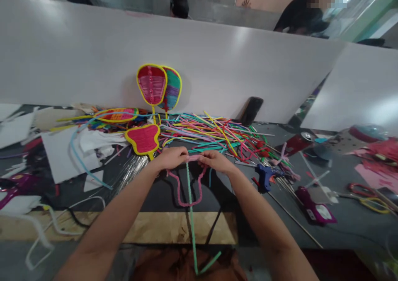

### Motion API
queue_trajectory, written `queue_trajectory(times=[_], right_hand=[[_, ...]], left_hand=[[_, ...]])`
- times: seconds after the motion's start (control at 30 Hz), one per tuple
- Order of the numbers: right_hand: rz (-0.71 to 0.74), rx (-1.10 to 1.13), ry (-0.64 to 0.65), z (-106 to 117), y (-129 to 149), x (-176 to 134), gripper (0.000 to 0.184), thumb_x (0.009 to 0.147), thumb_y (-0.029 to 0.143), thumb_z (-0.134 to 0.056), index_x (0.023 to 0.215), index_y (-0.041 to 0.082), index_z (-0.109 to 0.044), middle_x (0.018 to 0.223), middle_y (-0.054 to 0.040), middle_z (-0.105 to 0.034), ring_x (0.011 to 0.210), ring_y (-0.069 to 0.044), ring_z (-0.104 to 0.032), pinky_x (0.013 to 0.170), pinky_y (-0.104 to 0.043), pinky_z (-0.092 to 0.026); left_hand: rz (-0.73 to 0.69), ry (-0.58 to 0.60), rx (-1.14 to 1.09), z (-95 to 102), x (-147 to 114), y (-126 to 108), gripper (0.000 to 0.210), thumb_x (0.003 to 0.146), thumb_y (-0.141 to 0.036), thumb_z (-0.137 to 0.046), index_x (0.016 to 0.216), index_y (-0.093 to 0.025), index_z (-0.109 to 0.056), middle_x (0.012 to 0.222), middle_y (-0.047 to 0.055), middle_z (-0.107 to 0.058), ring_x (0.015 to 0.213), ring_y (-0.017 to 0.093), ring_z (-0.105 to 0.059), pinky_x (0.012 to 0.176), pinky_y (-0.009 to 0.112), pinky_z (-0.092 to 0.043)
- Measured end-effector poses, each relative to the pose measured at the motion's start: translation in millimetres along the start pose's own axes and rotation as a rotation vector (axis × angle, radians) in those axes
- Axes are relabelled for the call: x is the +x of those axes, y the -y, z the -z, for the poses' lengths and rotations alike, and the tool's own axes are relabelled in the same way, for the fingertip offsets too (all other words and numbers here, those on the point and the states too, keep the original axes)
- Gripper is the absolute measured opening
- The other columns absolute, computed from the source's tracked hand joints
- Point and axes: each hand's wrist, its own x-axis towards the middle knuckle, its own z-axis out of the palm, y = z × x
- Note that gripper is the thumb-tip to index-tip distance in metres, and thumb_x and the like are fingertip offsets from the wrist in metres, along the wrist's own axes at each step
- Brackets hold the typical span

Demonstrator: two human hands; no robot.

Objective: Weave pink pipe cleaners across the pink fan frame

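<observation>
Between my hands hangs a pink pipe cleaner frame point(178, 190), bent into a rounded outline. My left hand point(172, 157) pinches its top edge near a green pipe cleaner point(191, 214). That green stem runs down across the frame and bends up again near my lap. My right hand point(214, 161) grips the same top edge a little further right. Just beyond my left hand lies a small fan-shaped piece point(144, 139) with a yellow rim and red filling. Behind my fingers spreads a pile of loose pipe cleaners point(199, 129) in many colours.
Two finished fan shapes point(151, 84) lean on the white partition point(93, 57), near a black phone point(251, 111). At right are a blue glue gun point(264, 177), a drink can point(300, 142), a purple device point(315, 206) and scissors point(373, 204). White paper point(68, 148) lies left. People sit beyond the partition.
</observation>
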Motion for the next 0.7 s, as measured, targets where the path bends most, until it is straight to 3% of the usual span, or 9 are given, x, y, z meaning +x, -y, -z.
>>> queue_trajectory(times=[0.13, 0.27, 0.37, 0.5, 0.57, 0.7], right_hand=[[0.001, 0.123, -0.021, 1.6, 4.0, -2.6, 0.039, 0.072, 0.056, -0.063, 0.071, 0.017, -0.058, 0.063, 0.0015, -0.060, 0.054, -0.010, -0.053, 0.054, -0.023, -0.044], [-0.009, 0.189, -0.089, 3.4, 5.4, -6.3, 0.042, 0.066, 0.057, -0.067, 0.070, 0.016, -0.059, 0.061, 0.0022, -0.060, 0.054, -0.009, -0.052, 0.056, -0.023, -0.043], [-0.012, 0.222, -0.139, 7.0, 7.3, -8.0, 0.045, 0.063, 0.059, -0.068, 0.071, 0.016, -0.060, 0.062, 0.0023, -0.060, 0.056, -0.010, -0.053, 0.057, -0.023, -0.043], [0.006, 0.251, -0.175, 14.0, 12.4, -17.2, 0.045, 0.063, 0.059, -0.069, 0.070, 0.016, -0.060, 0.064, 0.0024, -0.060, 0.057, -0.009, -0.052, 0.059, -0.023, -0.043], [0.014, 0.261, -0.186, 17.4, 13.2, -23.6, 0.042, 0.066, 0.057, -0.069, 0.069, 0.016, -0.060, 0.064, 0.0026, -0.060, 0.056, -0.008, -0.051, 0.059, -0.022, -0.042], [0.002, 0.282, -0.198, 20.1, 8.0, -30.8, 0.036, 0.070, 0.051, -0.068, 0.069, 0.017, -0.060, 0.063, 0.0030, -0.060, 0.055, -0.008, -0.051, 0.056, -0.022, -0.040]], left_hand=[[-0.148, 0.121, -0.231, 8.8, 4.2, 3.1, 0.035, 0.079, -0.044, -0.047, 0.093, -0.017, -0.065, 0.082, 0.001, -0.066, 0.075, 0.017, -0.057, 0.062, 0.022, -0.036], [-0.147, 0.102, -0.336, 11.3, 12.7, -5.5, 0.031, 0.075, -0.042, -0.053, 0.081, -0.015, -0.067, 0.068, -0.001, -0.061, 0.065, 0.015, -0.052, 0.056, 0.021, -0.034], [-0.116, 0.099, -0.405, 15.3, 16.1, -12.7, 0.028, 0.071, -0.043, -0.058, 0.075, -0.017, -0.068, 0.064, -0.002, -0.061, 0.061, 0.015, -0.051, 0.054, 0.021, -0.035], [-0.043, -0.049, -0.638, 17.3, 11.9, -8.6, 0.040, 0.063, -0.046, -0.069, 0.094, -0.020, -0.070, 0.090, 0.002, -0.071, 0.081, 0.020, -0.060, 0.065, 0.022, -0.043], [0.021, -0.098, -0.747, 14.0, 5.8, -1.6, 0.047, 0.062, -0.052, -0.070, 0.095, -0.018, -0.069, 0.091, 0.004, -0.071, 0.084, 0.022, -0.061, 0.068, 0.024, -0.045], [0.156, -0.049, -1.001, 0.3, -8.0, 10.6, 0.047, 0.062, -0.059, -0.068, 0.080, -0.015, -0.066, 0.081, 0.007, -0.073, 0.075, 0.020, -0.064, 0.062, 0.025, -0.046]])
